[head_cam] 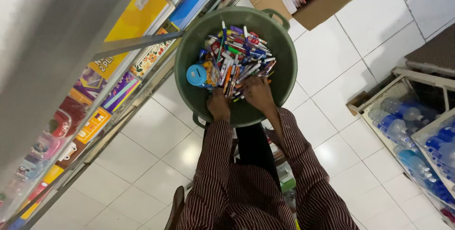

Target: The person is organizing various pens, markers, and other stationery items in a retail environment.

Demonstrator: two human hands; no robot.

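**Both hands deep in a tub of pens on the shop floor**

You are looking straight down at a round green plastic tub (284, 64) standing on white floor tiles (341, 54), just beside a low shelf (109, 92) of bright paper packs. The tub looks stiff but likely flexes when loaded; its two moulded handles, one at the far rim and one at the near rim by your left wrist, are the sound places to grip it. Filled as it is, judge it light to moderate in weight.

Inside lies a loose heap of pens (237, 57), touching and crossing one another. Each pen is light, rigid and smooth, apt to slide and roll; take one along its barrel rather than by its cap. A small blue round container (196, 75) rests against the heap at its left edge.

Your left hand (218, 105) sits at the near edge of the heap, fingers curled downward among the pens. Your right hand (258, 93) lies on the heap just beside it, fingers spread over the pens. Whether either hand is clamped on a pen cannot be told: the fingertips are buried.

The tub's floor is hidden under the heap. A cardboard box (327, 2) is cut off at the top edge, and a rack of water bottles (412, 130) runs out of view at right.
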